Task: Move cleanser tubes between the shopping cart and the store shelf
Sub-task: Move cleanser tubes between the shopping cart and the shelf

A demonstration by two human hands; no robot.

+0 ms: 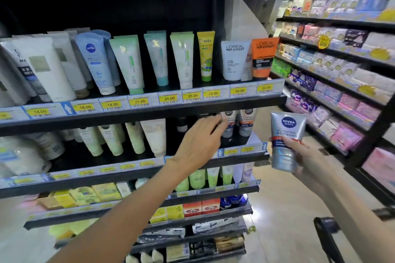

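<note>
— Where's the tube?
— Your right hand (pixel 303 156) grips the silver Nivea Men tube (pixel 285 142), off the shelf's (pixel 149 111) right end.
— And your left hand (pixel 201 141)?
— Empty, fingers loosely spread, reaching toward the second tier's right-end tubes (pixel 237 123).

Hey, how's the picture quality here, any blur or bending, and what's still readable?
Head view: wide-angle bending curves the shelf edges; left hand and its fingertips smear with motion blur; lower shelves and right aisle are soft; the silver Nivea Men tube in the right hand reads sharply; top is dark.
</note>
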